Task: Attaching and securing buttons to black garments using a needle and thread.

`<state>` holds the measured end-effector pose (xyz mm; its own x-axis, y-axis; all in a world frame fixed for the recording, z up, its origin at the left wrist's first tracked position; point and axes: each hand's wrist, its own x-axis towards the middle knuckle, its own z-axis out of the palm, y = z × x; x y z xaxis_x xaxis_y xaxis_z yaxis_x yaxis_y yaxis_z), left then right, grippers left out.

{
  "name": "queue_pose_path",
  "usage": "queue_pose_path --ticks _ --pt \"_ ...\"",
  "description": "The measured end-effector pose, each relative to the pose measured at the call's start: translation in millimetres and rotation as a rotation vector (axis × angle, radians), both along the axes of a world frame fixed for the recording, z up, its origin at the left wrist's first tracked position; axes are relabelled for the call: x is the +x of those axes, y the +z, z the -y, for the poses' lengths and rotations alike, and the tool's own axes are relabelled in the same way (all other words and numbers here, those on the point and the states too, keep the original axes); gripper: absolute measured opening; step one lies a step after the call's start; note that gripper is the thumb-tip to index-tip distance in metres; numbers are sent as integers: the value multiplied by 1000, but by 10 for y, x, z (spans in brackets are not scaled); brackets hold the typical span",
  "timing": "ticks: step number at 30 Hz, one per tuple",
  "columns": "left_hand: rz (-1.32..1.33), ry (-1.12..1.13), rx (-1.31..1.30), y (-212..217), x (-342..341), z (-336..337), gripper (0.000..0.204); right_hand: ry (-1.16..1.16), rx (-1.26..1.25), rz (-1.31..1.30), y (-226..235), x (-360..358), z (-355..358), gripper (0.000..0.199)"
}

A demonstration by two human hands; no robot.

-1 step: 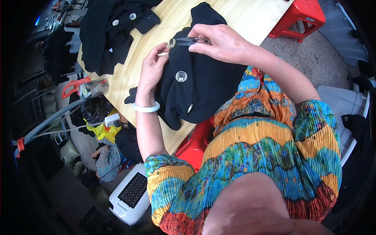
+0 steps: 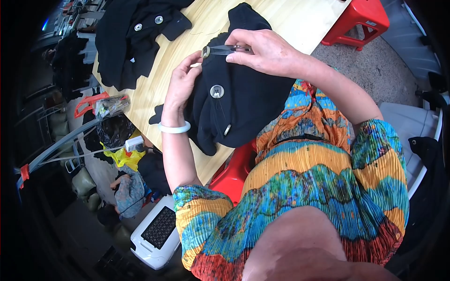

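At the table's [image 2: 304,18] edge, my left hand [image 2: 184,79] is pinching the black garment [image 2: 255,93] by its upper button [image 2: 205,52]; my right hand [image 2: 271,50] is gripping snips [image 2: 220,49]. The middle button [image 2: 216,91] is sitting attached, loose thread [image 2: 222,107] remaining.

Two bare hands [image 2: 274,52], one pair of thread snips [image 2: 220,49], one white bangle [image 2: 174,128], two red plastic stools [image 2: 368,18] and five buttons [image 2: 217,91] show: three on the near black garment [image 2: 255,96], two on the far garment [image 2: 119,49].

The snips [image 2: 221,49] look metal, the garment [image 2: 255,98] matt cloth, the table [image 2: 302,21] smooth wood.
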<state>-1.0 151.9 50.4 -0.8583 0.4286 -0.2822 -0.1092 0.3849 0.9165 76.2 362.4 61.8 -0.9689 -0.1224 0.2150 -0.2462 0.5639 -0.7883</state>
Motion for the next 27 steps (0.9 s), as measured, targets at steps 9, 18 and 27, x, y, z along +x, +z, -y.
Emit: queue_pose_path --ticks 9,18,27 --pt "2 -31 45 -81 -33 57 20 18 -24 43 -2 59 -18 30" --pt "-611 -36 -245 -54 53 5 11 21 -58 99 -23 81 -3 35" --pt "-263 35 -15 2 -19 27 17 40 -101 158 9 96 24 36"
